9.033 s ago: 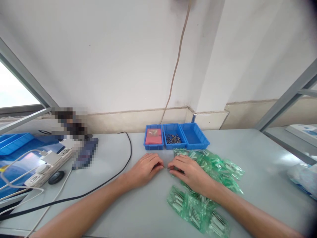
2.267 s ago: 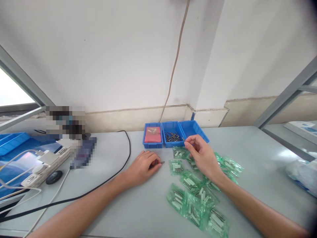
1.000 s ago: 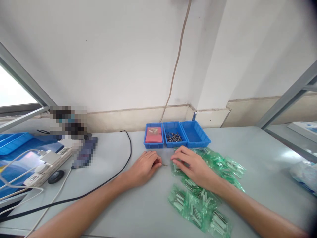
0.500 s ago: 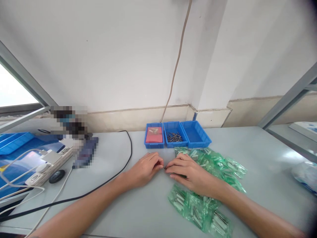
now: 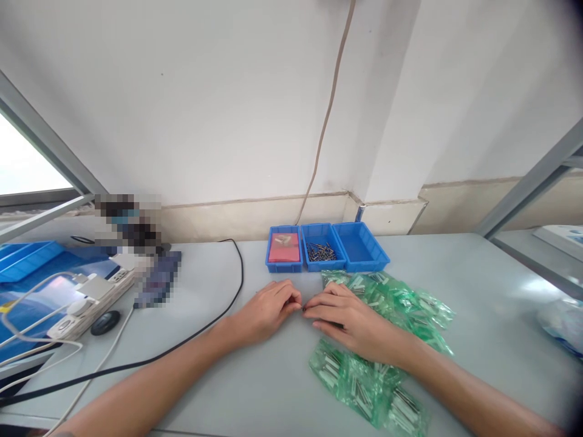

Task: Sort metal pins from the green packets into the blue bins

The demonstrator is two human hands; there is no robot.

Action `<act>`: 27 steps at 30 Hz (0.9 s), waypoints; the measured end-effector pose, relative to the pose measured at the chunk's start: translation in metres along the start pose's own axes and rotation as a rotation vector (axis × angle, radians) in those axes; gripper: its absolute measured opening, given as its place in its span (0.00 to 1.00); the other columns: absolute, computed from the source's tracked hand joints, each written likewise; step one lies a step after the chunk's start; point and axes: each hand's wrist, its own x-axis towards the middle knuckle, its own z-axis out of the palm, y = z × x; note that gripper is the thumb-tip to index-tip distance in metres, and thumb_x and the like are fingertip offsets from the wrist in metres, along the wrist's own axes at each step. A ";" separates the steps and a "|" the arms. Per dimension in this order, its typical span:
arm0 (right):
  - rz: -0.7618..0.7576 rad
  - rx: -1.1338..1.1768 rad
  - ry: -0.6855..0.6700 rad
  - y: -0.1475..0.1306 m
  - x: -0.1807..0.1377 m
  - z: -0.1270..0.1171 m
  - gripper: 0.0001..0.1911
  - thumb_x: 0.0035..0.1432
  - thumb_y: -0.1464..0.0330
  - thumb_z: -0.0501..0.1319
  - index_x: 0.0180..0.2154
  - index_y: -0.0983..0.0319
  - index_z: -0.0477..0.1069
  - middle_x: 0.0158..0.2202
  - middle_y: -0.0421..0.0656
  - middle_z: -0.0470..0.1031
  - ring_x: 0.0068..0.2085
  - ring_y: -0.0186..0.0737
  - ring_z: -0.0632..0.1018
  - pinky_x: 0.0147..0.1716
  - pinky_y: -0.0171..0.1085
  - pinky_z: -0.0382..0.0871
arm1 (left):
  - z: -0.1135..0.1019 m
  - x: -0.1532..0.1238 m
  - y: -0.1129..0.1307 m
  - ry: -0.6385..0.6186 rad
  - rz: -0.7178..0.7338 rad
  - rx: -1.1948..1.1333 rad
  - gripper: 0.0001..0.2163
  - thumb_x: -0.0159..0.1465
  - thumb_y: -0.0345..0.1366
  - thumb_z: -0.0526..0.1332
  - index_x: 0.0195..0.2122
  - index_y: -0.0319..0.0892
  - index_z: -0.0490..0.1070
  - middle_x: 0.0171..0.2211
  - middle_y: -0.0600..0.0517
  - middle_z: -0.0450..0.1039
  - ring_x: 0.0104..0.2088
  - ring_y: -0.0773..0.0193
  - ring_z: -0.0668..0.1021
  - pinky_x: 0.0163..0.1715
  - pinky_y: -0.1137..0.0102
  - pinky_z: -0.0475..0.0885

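Note:
My left hand (image 5: 266,312) rests on the grey table (image 5: 204,358), fingers curled in a pinch around a small dark metal part (image 5: 302,308) whose tip shows between both hands. My right hand (image 5: 348,318) lies just to the right, fingertips pinched together and meeting the left hand at that part. Under and around my right hand lies a spread of green plastic bags (image 5: 387,303) holding thin metal pins. Behind the hands stand three small blue bins: the left bin (image 5: 283,249) holds a pink pad, the middle bin (image 5: 321,250) loose dark pins, the right bin (image 5: 362,246) looks bare.
A black cable (image 5: 214,321) runs across the table left of my left arm. A white power strip (image 5: 86,303) with plugs and a blue tray (image 5: 27,258) sit at the far left. A clear bag (image 5: 562,321) lies at the right edge. A wall closes the back.
My right hand went to the middle bin, then came back down to the left hand. In the last half second both hands have stayed almost still, pinched together.

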 end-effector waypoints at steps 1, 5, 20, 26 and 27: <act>-0.002 0.002 0.000 0.000 0.000 0.000 0.15 0.75 0.68 0.60 0.58 0.53 0.79 0.53 0.43 0.83 0.53 0.48 0.75 0.58 0.49 0.69 | 0.000 0.000 0.000 0.003 0.000 0.001 0.09 0.81 0.39 0.52 0.45 0.44 0.68 0.43 0.51 0.74 0.42 0.61 0.74 0.47 0.66 0.69; -0.004 0.004 0.012 0.000 0.000 0.000 0.14 0.75 0.68 0.60 0.56 0.54 0.80 0.52 0.44 0.83 0.51 0.48 0.75 0.57 0.49 0.70 | 0.001 0.000 -0.001 0.014 0.015 0.014 0.08 0.81 0.39 0.52 0.45 0.44 0.67 0.43 0.51 0.73 0.41 0.61 0.74 0.46 0.67 0.69; 0.021 -0.044 0.129 0.011 0.001 0.004 0.09 0.76 0.72 0.57 0.49 0.57 0.75 0.43 0.44 0.79 0.46 0.46 0.75 0.49 0.46 0.68 | 0.000 0.002 0.002 0.040 0.022 0.037 0.06 0.80 0.36 0.53 0.46 0.44 0.67 0.42 0.50 0.74 0.40 0.60 0.75 0.46 0.65 0.70; 0.179 -0.031 0.201 0.010 0.001 -0.001 0.08 0.76 0.70 0.55 0.48 0.57 0.73 0.44 0.45 0.79 0.45 0.47 0.76 0.47 0.47 0.71 | 0.002 0.003 -0.001 0.098 -0.027 0.098 0.06 0.79 0.35 0.54 0.46 0.44 0.69 0.42 0.50 0.75 0.42 0.59 0.76 0.47 0.64 0.71; 0.195 -0.030 0.219 0.009 0.001 -0.001 0.09 0.77 0.70 0.55 0.49 0.57 0.73 0.44 0.45 0.79 0.45 0.48 0.77 0.47 0.47 0.72 | 0.002 0.003 -0.002 0.108 -0.035 0.107 0.06 0.79 0.35 0.54 0.46 0.44 0.70 0.42 0.50 0.76 0.42 0.59 0.77 0.46 0.64 0.71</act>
